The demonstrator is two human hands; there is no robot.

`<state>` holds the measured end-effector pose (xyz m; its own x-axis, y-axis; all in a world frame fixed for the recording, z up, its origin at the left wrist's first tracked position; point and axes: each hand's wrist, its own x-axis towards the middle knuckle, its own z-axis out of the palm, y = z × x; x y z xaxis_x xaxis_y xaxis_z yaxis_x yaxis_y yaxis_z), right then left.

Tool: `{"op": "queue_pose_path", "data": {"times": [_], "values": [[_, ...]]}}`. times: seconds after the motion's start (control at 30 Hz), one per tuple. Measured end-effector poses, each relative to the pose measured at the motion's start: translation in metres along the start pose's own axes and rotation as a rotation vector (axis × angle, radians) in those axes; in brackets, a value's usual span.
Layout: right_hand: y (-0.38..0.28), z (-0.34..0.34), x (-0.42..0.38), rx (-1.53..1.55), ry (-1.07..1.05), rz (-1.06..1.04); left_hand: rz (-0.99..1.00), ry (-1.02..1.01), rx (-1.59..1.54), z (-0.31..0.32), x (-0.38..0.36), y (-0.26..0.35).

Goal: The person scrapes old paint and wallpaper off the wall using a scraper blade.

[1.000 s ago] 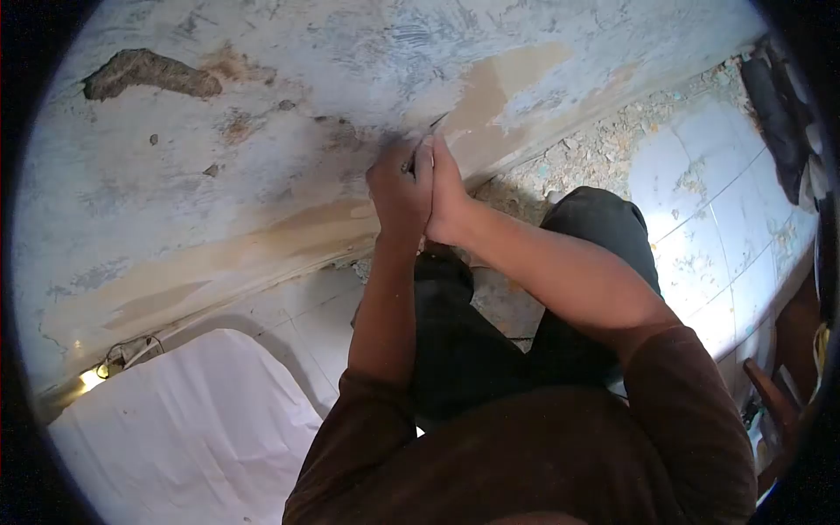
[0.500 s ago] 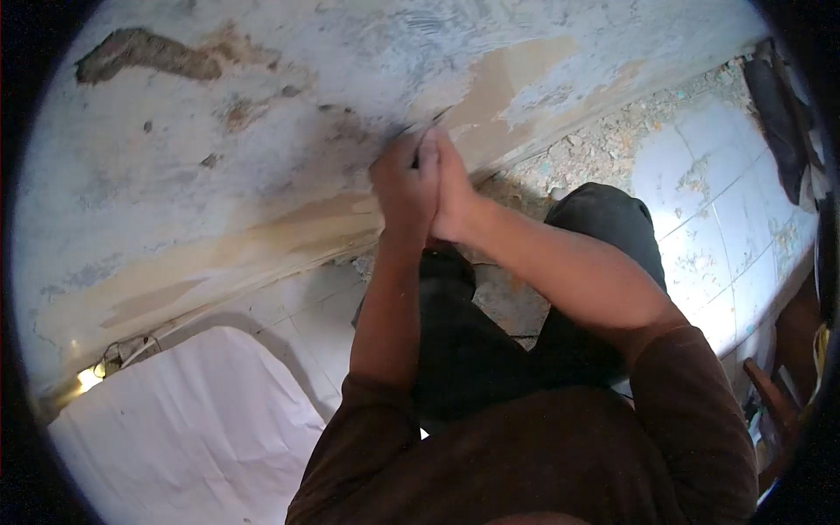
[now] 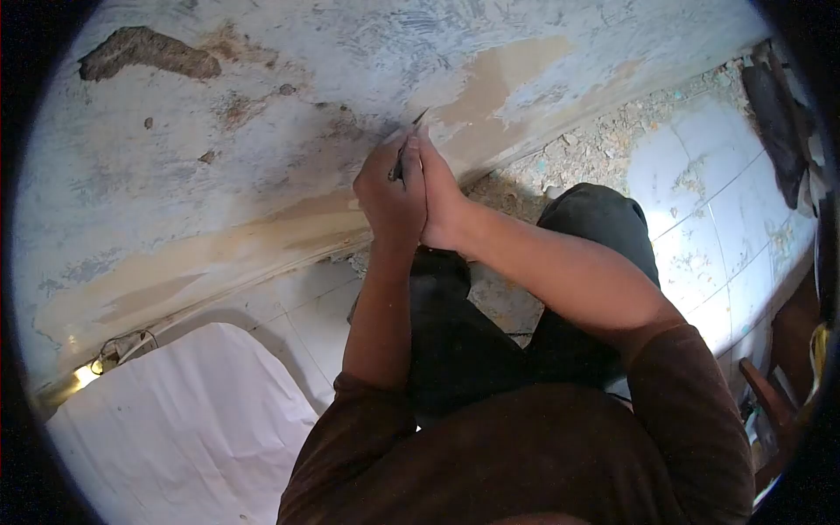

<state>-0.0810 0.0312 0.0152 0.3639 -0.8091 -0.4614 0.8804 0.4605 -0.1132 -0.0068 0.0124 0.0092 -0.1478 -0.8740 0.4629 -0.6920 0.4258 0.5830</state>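
Both hands are together in front of the peeling wall point(image 3: 289, 175). My left hand point(image 3: 385, 197) is closed around the dark handle of a scraper point(image 3: 421, 117), whose thin blade edge shows just beyond the fingertips, against the wall. My right hand point(image 3: 444, 197) presses against the left from the right side, its fingers closed over the same tool. Most of the scraper is hidden by the hands. Around the blade, the wall has whitish-blue worn paint and a bare tan patch point(image 3: 499, 79).
Paint and plaster flakes point(image 3: 604, 144) lie along the wall's foot on the white floor tiles point(image 3: 722, 210). At lower left is a white sheet point(image 3: 188, 420), beside a small lit lamp point(image 3: 86, 374). A dark cloth-like item point(image 3: 774, 122) lies at far right. The wall has a deep gouge point(image 3: 144, 54).
Both hands have shifted a little left and down along the wall with the scraper. More of its blade and handle now shows.
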Motion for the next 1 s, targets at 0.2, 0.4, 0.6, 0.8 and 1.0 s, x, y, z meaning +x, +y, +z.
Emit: {"op": "queue_pose_path", "data": {"times": [0.2, 0.4, 0.6, 0.8, 1.0], "values": [[0.018, -0.030, 0.036, 0.197, -0.165, 0.024, 0.170, 0.022, 0.041, 0.004, 0.000, -0.006], [0.008, -0.028, 0.029, 0.170, -0.168, 0.085, -0.023, -0.030, 0.021, 0.005, 0.001, -0.007], [0.008, -0.020, 0.025, 0.142, -0.058, 0.061, 0.082, 0.053, -0.003, 0.007, 0.001, -0.009], [0.004, -0.014, 0.019, 0.187, -0.162, 0.086, 0.003, 0.046, -0.070, 0.004, -0.001, -0.001], [0.002, -0.023, 0.018, 0.162, -0.174, 0.063, 0.120, 0.051, -0.014, 0.012, 0.003, -0.003]]}}
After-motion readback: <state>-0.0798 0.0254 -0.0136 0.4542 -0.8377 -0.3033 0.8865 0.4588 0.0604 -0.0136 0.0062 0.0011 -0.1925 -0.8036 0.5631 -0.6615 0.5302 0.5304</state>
